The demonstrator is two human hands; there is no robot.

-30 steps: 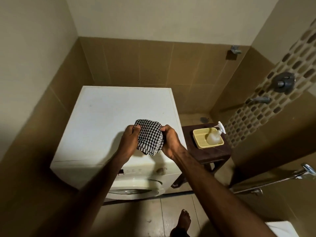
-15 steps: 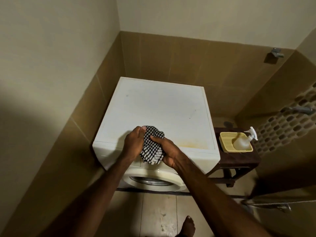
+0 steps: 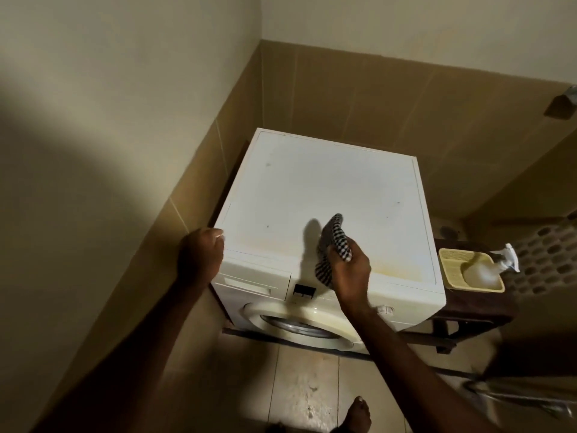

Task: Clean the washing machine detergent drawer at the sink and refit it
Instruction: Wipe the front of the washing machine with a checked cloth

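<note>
A white front-loading washing machine (image 3: 321, 189) stands in the corner. Its detergent drawer (image 3: 249, 281) sits closed in the front panel at the upper left. My left hand (image 3: 201, 256) rests curled on the machine's front left top corner, just above the drawer, with nothing seen in it. My right hand (image 3: 349, 273) holds a black-and-white checked cloth (image 3: 332, 242) bunched up above the front edge of the machine's top.
A dark wooden stool (image 3: 474, 310) stands right of the machine, carrying a yellow tray (image 3: 449, 270) with a clear spray bottle (image 3: 487, 270). Tiled walls close in on the left and behind. A bare foot (image 3: 357, 415) stands on the floor tiles; a metal rail (image 3: 524, 398) is lower right.
My left hand has let go of the cloth and moved left onto the machine's front corner. My right hand alone keeps the cloth. The view has swung left.
</note>
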